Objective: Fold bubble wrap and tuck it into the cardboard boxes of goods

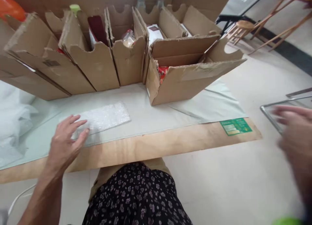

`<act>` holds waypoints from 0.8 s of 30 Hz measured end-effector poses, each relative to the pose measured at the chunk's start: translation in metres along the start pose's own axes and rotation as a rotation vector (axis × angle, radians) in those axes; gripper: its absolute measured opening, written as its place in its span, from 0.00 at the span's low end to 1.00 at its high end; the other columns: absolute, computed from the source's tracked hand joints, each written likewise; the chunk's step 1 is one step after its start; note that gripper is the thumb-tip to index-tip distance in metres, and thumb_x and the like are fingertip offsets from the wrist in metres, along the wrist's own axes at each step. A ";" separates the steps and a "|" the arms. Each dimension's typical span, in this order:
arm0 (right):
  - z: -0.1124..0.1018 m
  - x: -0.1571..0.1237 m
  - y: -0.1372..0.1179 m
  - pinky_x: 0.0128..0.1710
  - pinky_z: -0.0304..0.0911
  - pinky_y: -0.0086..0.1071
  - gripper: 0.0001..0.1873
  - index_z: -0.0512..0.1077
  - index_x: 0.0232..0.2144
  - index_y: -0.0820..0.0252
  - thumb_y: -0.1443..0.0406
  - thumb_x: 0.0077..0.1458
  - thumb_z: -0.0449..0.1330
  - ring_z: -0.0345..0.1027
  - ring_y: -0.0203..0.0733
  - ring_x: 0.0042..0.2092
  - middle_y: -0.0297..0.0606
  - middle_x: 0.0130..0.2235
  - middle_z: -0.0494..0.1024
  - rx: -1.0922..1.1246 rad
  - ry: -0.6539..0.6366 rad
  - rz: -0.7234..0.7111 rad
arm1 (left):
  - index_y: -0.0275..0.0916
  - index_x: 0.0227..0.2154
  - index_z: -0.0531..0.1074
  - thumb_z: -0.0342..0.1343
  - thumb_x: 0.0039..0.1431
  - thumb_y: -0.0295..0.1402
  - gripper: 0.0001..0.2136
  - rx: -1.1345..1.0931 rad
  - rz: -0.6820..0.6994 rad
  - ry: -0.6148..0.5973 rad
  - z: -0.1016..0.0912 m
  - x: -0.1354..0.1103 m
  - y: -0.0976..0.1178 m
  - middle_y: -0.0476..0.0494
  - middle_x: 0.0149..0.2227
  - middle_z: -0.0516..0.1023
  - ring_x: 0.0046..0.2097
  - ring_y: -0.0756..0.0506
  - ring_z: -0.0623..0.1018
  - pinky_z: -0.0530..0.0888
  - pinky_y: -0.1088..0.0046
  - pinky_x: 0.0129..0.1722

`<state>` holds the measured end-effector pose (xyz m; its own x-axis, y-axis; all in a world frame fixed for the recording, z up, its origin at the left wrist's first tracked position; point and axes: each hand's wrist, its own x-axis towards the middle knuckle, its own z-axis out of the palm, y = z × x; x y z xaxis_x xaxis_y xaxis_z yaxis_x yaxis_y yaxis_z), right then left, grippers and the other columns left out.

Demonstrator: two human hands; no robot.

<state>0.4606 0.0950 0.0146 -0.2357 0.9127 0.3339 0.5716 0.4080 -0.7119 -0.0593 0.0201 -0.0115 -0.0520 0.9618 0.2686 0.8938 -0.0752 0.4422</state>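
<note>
the worktop (146, 146) is a pale wooden board, its near edge bare and the rest under a light green cloth (136, 95) with a few creases toward the right. a green printed label (236, 126) lies flat at the right end, partly on the bare wood. along the back stands a row of open-topped cardboard boxes (91, 67) with small packaged goods inside; one more cardboard box (195, 80) sits at an angle in front of the row's right end, something red showing in it. two clear bottles (141, 2) with white caps rise behind.

the bubble wrap (109, 116) lies flat on the cloth, left of centre. the left hand (68, 135) is over its left end, fingers loosely spread and slightly bent, thumb apart, gripping nothing; whether they touch the wrap i cannot tell. crumpled white plastic (12, 121) is heaped at the far left.

the right hand (296, 127) is out past the worktop, above the pale floor (219, 176) and near a metal frame (269, 113); it is blurred, so i cannot tell how far its fingers are open or whether they hold anything. farther off stand wooden stools (243, 25), with a dark band (290, 51) along the floor behind.
</note>
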 end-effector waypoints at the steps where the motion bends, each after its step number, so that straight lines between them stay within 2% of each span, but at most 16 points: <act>1: 0.000 0.002 0.004 0.39 0.74 0.37 0.19 0.80 0.33 0.60 0.54 0.67 0.57 0.77 0.43 0.37 0.42 0.35 0.82 -0.059 0.143 0.076 | 0.42 0.48 0.77 0.56 0.68 0.41 0.13 -0.018 0.028 -0.022 0.003 0.004 0.008 0.40 0.59 0.78 0.67 0.29 0.71 0.73 0.41 0.63; 3: 0.011 0.015 0.013 0.42 0.72 0.40 0.06 0.80 0.31 0.56 0.62 0.57 0.65 0.77 0.45 0.37 0.45 0.35 0.82 -0.111 0.440 0.327 | 0.40 0.49 0.77 0.55 0.68 0.40 0.14 -0.072 0.095 -0.082 0.011 0.013 0.030 0.36 0.60 0.77 0.67 0.31 0.71 0.71 0.43 0.65; 4: 0.018 0.025 0.019 0.46 0.71 0.42 0.04 0.79 0.33 0.55 0.65 0.52 0.66 0.77 0.47 0.40 0.48 0.38 0.83 -0.099 0.561 0.448 | 0.41 0.52 0.77 0.55 0.67 0.40 0.15 -0.112 0.128 -0.120 0.015 0.017 0.043 0.35 0.61 0.77 0.67 0.32 0.71 0.70 0.43 0.66; 5: 0.025 0.035 0.025 0.49 0.69 0.43 0.10 0.78 0.37 0.56 0.66 0.48 0.67 0.77 0.49 0.44 0.51 0.43 0.82 -0.063 0.644 0.537 | 0.41 0.55 0.75 0.55 0.67 0.39 0.17 -0.165 0.152 -0.160 0.020 0.023 0.057 0.35 0.62 0.76 0.68 0.32 0.70 0.67 0.43 0.68; 7: 0.033 0.056 0.035 0.51 0.68 0.47 0.18 0.74 0.42 0.56 0.67 0.45 0.65 0.74 0.54 0.52 0.57 0.52 0.78 0.031 0.715 0.594 | 0.41 0.63 0.69 0.57 0.64 0.37 0.25 -0.317 0.149 -0.249 0.032 0.036 0.087 0.35 0.67 0.70 0.70 0.32 0.67 0.64 0.43 0.70; 9: 0.033 0.069 0.041 0.48 0.68 0.48 0.24 0.71 0.44 0.54 0.66 0.40 0.65 0.72 0.58 0.54 0.59 0.56 0.74 0.093 0.673 0.582 | 0.42 0.70 0.59 0.59 0.62 0.36 0.34 -0.541 0.080 -0.339 0.047 0.054 0.116 0.33 0.73 0.62 0.71 0.29 0.65 0.65 0.42 0.69; 11: 0.032 0.072 0.044 0.44 0.70 0.48 0.25 0.72 0.42 0.52 0.65 0.36 0.67 0.74 0.59 0.51 0.55 0.54 0.77 0.186 0.520 0.566 | 0.44 0.74 0.51 0.61 0.60 0.37 0.41 -0.766 0.010 -0.397 0.066 0.073 0.140 0.33 0.76 0.53 0.72 0.25 0.62 0.67 0.41 0.67; 13: 0.034 0.069 0.045 0.45 0.71 0.47 0.25 0.73 0.40 0.52 0.61 0.34 0.68 0.75 0.57 0.50 0.48 0.49 0.80 0.264 0.383 0.521 | 0.44 0.75 0.46 0.62 0.59 0.35 0.45 -0.909 -0.011 -0.415 0.086 0.092 0.159 0.32 0.78 0.46 0.73 0.24 0.59 0.65 0.40 0.67; 15: 0.042 0.066 0.046 0.49 0.70 0.48 0.27 0.72 0.41 0.52 0.58 0.33 0.69 0.74 0.56 0.50 0.43 0.47 0.80 0.301 0.333 0.477 | 0.41 0.76 0.43 0.61 0.56 0.32 0.48 -0.959 0.017 -0.419 0.106 0.105 0.171 0.30 0.78 0.44 0.74 0.25 0.57 0.61 0.39 0.70; 18: 0.056 0.068 0.050 0.52 0.69 0.48 0.30 0.69 0.42 0.55 0.54 0.35 0.70 0.73 0.55 0.52 0.42 0.47 0.79 0.317 0.349 0.448 | 0.38 0.76 0.42 0.60 0.55 0.30 0.48 -0.981 0.063 -0.414 0.128 0.117 0.182 0.28 0.77 0.47 0.75 0.27 0.56 0.60 0.40 0.71; 21: 0.059 0.073 0.053 0.50 0.71 0.47 0.32 0.67 0.46 0.56 0.51 0.40 0.68 0.73 0.55 0.53 0.47 0.51 0.79 0.250 0.356 0.434 | 0.41 0.76 0.41 0.59 0.55 0.30 0.48 -0.999 0.076 -0.385 0.134 0.121 0.185 0.32 0.78 0.48 0.75 0.29 0.55 0.61 0.42 0.71; 24: 0.048 0.066 0.050 0.49 0.71 0.48 0.26 0.71 0.47 0.60 0.51 0.49 0.62 0.75 0.56 0.52 0.50 0.51 0.80 -0.094 0.203 0.501 | 0.42 0.76 0.43 0.57 0.56 0.31 0.46 -0.903 0.062 -0.426 0.121 0.116 0.177 0.35 0.77 0.50 0.74 0.30 0.60 0.64 0.43 0.70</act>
<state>0.4361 0.1765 -0.0289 0.2349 0.9681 0.0870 0.6445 -0.0881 -0.7595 0.1463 0.1507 -0.0054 0.3053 0.9502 0.0629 0.2066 -0.1306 0.9697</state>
